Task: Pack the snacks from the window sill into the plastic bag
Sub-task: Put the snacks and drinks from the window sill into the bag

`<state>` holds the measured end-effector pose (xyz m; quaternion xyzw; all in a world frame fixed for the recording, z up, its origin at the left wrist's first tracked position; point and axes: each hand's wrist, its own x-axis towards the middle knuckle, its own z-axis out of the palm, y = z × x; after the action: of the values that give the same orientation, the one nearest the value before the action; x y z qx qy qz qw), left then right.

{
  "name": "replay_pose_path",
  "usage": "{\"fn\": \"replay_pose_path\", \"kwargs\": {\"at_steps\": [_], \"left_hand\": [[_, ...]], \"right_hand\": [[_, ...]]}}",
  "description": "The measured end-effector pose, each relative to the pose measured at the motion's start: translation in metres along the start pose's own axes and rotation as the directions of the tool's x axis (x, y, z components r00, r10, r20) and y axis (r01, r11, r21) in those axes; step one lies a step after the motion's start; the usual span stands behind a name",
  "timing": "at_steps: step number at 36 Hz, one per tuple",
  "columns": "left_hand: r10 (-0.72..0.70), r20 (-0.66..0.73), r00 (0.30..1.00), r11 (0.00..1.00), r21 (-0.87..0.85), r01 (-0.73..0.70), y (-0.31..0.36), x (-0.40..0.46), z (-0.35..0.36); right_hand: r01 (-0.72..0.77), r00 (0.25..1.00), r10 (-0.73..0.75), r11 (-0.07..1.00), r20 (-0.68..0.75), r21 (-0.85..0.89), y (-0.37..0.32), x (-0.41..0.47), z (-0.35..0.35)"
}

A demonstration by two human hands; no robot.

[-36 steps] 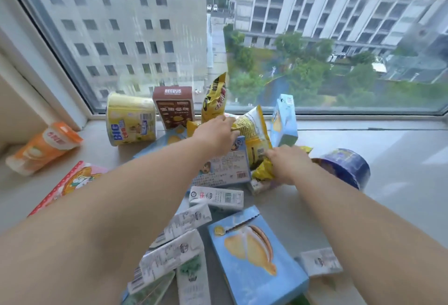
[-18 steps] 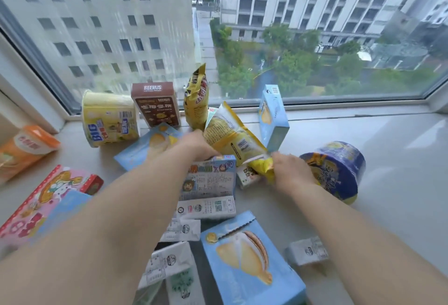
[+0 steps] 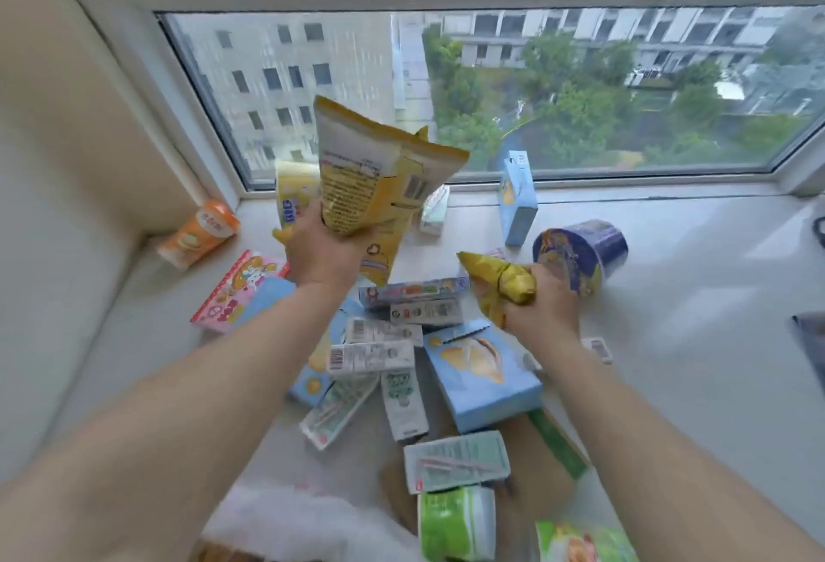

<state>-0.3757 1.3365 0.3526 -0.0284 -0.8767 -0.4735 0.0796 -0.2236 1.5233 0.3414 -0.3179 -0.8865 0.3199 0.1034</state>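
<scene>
Head view: our left hand grips a yellow chip bag raised above the window sill; our right hand clutches a crumpled yellow packet over the boxes.

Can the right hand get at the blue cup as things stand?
Probably not yet: the right hand sits just beside the blue cup, nothing between, but it's gripping a yellow packet.
</scene>
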Motion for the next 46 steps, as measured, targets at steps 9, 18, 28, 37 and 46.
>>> {"fn": "replay_pose_path", "kwargs": {"at_steps": [9,18,28,37,46], "left_hand": [[-0.014,-0.068,0.998,0.989,-0.151,0.004,-0.033,-0.106,-0.147],[-0.168,0.232,0.958,0.958,-0.190,0.214,-0.090,-0.216,-0.219],[0.015,0.386,0.922,0.958,0.260,-0.124,-0.154,-0.259,-0.269],[0.174,0.733,0.658,0.597,0.453,-0.663,-0.199,-0.258,-0.288],[-0.124,0.942,0.312,0.432,0.334,-0.838,-0.178,-0.292,-0.271]], "right_hand": [[-0.021,1.000,0.016,0.953,0.019,0.303,-0.036,-0.149,0.002],[-0.344,0.938,0.306,0.757,0.164,0.555,-0.055,-0.254,0.036],[-0.312,0.926,0.282,0.946,0.249,0.087,-0.031,-0.328,0.070],[-0.257,0.898,0.337,0.923,0.282,-0.285,0.000,-0.356,0.061],[-0.196,0.949,0.233,0.963,0.211,-0.183,-0.018,-0.358,0.076]]}}
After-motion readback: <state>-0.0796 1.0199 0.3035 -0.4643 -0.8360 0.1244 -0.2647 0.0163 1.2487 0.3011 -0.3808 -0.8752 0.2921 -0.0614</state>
